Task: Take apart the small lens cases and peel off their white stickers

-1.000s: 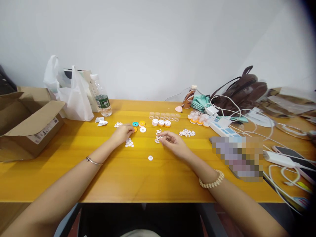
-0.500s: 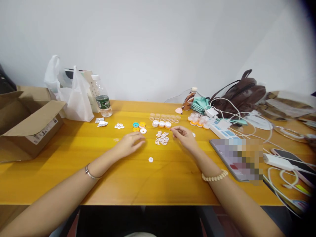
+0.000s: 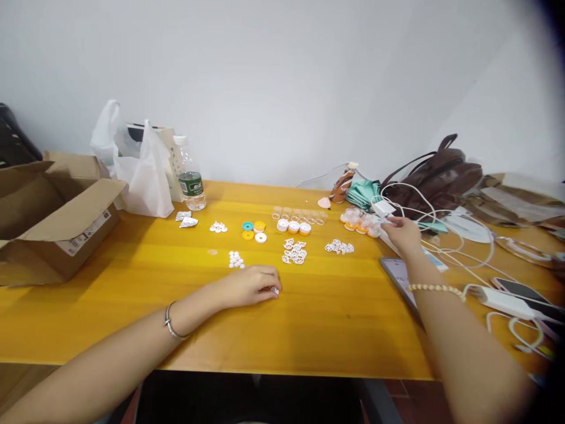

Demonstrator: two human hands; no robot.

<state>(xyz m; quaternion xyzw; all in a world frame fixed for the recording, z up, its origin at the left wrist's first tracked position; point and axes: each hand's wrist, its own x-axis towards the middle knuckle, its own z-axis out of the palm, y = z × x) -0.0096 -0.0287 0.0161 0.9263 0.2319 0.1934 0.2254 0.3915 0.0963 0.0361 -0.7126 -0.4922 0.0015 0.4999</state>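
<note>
My left hand (image 3: 253, 285) rests low over the table with its thumb and fingers pinched on a small white disc (image 3: 275, 291), which they partly hide. Far to the right, my right hand (image 3: 404, 234) reaches in beside a cluster of clear-topped pieces with orange bases (image 3: 361, 224). Its fingertips are closed together; whether they grip one of these is unclear. White slotted pieces (image 3: 294, 251) lie in a group at mid-table, and white ring-like pieces (image 3: 339, 247) lie to their right. Small white caps (image 3: 236, 259) sit just behind my left hand.
Behind are white-and-orange round caps (image 3: 293, 227), clear cups (image 3: 300, 215), coloured discs (image 3: 248, 235) and white parts (image 3: 218, 227). A cardboard box (image 3: 88, 215), plastic bag (image 3: 143, 176) and water bottle (image 3: 192, 185) stand left. A phone (image 3: 397, 277), white cables (image 3: 445, 235) and brown backpack (image 3: 441, 176) lie right.
My right hand has moved right and away from the slotted pieces to the orange-based cluster. My left hand has come nearer and right, closing on the white disc that lay alone.
</note>
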